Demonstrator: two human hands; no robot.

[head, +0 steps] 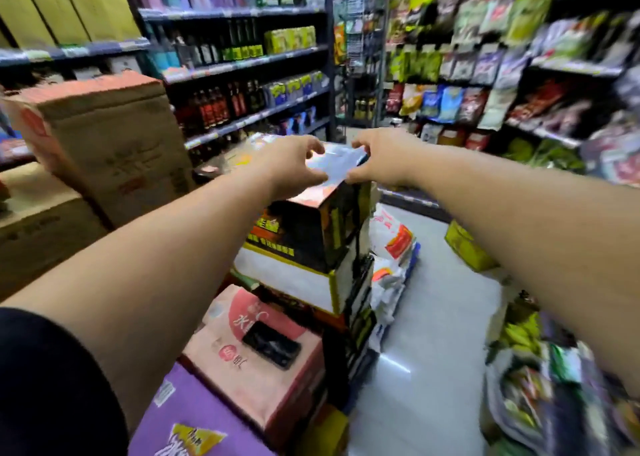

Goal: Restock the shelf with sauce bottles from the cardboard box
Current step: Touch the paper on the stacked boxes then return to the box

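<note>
A black cardboard box with yellow print tops a stack of boxes in the aisle middle. My left hand and my right hand both reach over its top, fingers curled on the pale glossy top flap between them. The frame is blurred, so the exact grip is unclear. Dark sauce bottles stand in rows on the shelf at the back left. No bottle is in either hand.
A large brown carton stands at left on other cartons. A pink box and a purple box lie below the stack. White sacks lean at its right. Snack racks line the right; grey floor runs between.
</note>
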